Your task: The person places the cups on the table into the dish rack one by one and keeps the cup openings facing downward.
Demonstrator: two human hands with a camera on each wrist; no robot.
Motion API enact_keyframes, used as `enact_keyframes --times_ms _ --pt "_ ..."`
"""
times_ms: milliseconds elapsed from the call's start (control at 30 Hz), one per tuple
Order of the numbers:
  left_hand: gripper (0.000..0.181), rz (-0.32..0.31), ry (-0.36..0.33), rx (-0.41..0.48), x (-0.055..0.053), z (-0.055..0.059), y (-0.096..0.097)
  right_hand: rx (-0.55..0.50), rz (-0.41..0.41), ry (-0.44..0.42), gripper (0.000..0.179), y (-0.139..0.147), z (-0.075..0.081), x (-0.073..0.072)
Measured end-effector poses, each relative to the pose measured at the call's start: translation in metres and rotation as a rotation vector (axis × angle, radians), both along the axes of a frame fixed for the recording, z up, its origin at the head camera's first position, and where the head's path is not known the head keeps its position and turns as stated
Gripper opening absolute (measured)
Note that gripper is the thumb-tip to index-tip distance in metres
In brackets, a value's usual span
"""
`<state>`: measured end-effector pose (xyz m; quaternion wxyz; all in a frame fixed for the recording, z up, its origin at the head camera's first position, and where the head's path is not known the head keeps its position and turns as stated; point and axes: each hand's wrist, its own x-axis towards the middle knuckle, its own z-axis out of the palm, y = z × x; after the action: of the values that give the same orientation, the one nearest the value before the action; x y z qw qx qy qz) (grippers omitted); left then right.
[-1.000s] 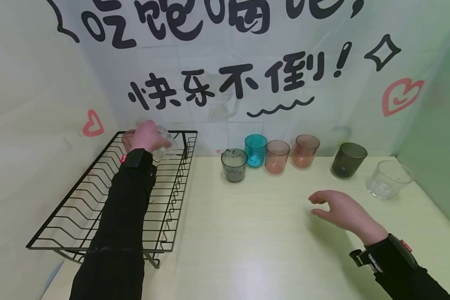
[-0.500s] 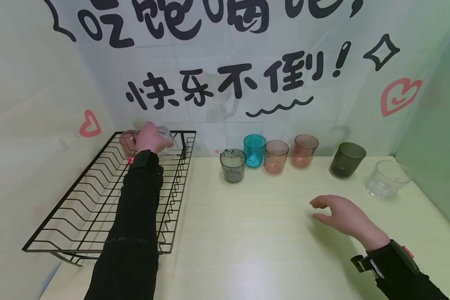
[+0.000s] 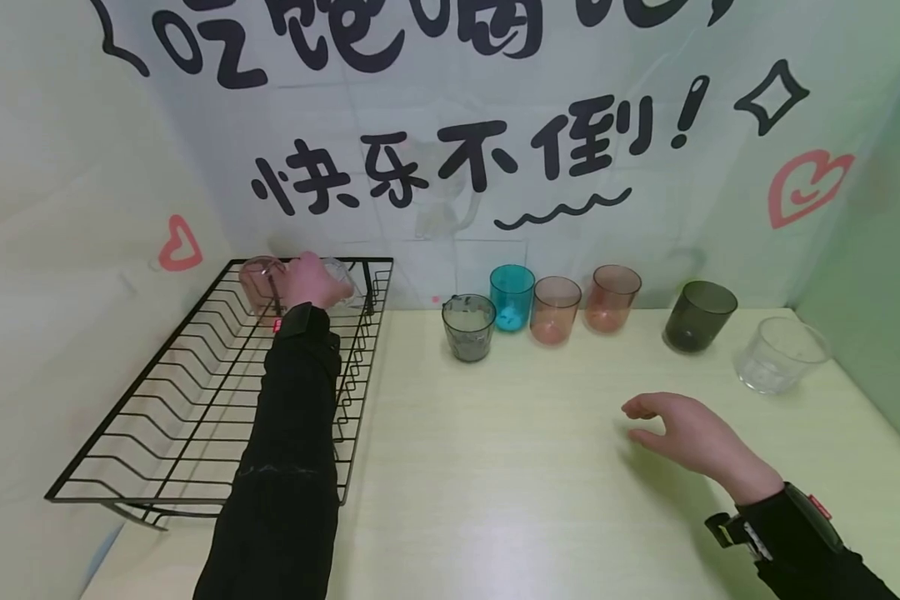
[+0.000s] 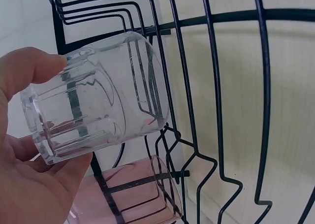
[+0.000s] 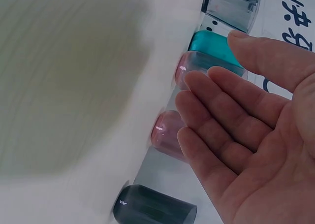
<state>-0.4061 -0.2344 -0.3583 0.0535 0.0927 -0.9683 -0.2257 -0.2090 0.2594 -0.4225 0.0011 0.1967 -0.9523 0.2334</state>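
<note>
At the far end of the black wire dish rack [image 3: 90,500], my left hand [image 3: 313,282] holds a clear glass [image 4: 98,96] by its thick base. In the left wrist view the thumb is on one side of the base and the fingers are on the other; the glass lies on its side with its mouth toward the rack wires. Beside it a pink glass [image 4: 133,189] leans in the rack, apart from the hand. Over the right part of the table my right hand [image 3: 697,437] hovers with relaxed fingers, holding nothing.
Along the back wall stand a grey glass [image 3: 468,329], a teal glass [image 3: 512,296], two pink glasses [image 3: 555,310], a dark glass [image 3: 699,317] and a clear glass [image 3: 780,357]. A lettered sheet [image 3: 450,233] covers the wall behind.
My left hand and forearm have shifted slightly right at the rack's far end, showing more of the pink glass beside them. My right hand has stayed almost in place.
</note>
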Motion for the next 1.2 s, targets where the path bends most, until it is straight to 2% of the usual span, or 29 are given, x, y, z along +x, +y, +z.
enact_keyframes --times_ms 300,533,733,967,1200 --pt "0.067 -0.002 0.0 -0.036 -0.0039 -0.0018 -0.0011 0.001 -0.01 -0.012 0.028 0.0013 -0.0043 0.0034" --pt "0.075 -0.003 -0.038 0.038 -0.0002 -0.0008 -0.0026 0.0 -0.009 0.003 0.028 0.0035 -0.0064 0.0048" --pt "0.083 -0.016 -0.064 0.047 0.0019 -0.0008 -0.0031 0.001 -0.013 -0.002 0.027 0.003 -0.0075 0.0055" --pt "0.076 -0.04 -0.044 -0.021 0.003 0.0008 -0.0043 -0.007 -0.005 0.007 0.028 0.0019 -0.0063 0.0052" --pt "0.077 -0.016 0.006 0.034 -0.0008 -0.0033 -0.003 -0.003 -0.009 0.008 0.027 0.0011 -0.0061 0.0048"
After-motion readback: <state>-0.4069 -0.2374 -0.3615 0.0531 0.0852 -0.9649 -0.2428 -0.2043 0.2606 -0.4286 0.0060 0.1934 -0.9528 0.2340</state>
